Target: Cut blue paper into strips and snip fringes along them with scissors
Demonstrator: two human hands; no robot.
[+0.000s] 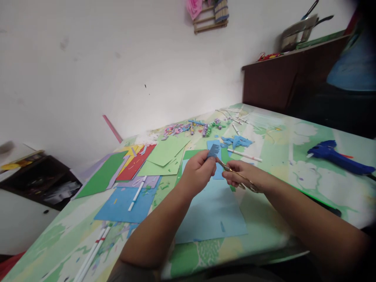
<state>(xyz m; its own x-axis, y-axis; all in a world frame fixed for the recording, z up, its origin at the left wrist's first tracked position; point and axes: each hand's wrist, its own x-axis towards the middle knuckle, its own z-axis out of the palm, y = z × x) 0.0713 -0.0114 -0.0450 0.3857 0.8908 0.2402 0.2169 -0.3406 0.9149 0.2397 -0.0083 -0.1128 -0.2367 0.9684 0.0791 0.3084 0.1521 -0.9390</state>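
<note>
Pinched in my left hand (197,174) is a small blue piece of paper (214,150) with a row of cuts along its upper edge, like a fringe. My right hand (245,175) is closed round gold-coloured scissors (243,181), whose blades point left toward the blue piece. How far apart the blades are is hard to make out. Beneath both hands lies a light blue sheet (210,215) with a narrow blue scrap on it. A darker blue strip (217,172) lies behind my hands, partly hidden by them.
Left of my hands lie light green sheets (167,150), a red sheet (136,162), a green sheet (102,174) and a blue sheet (122,203). White sticks (94,250) lie front left. A blue glue gun (340,157) rests at right. Curled paper pieces (205,129) sit near the wall.
</note>
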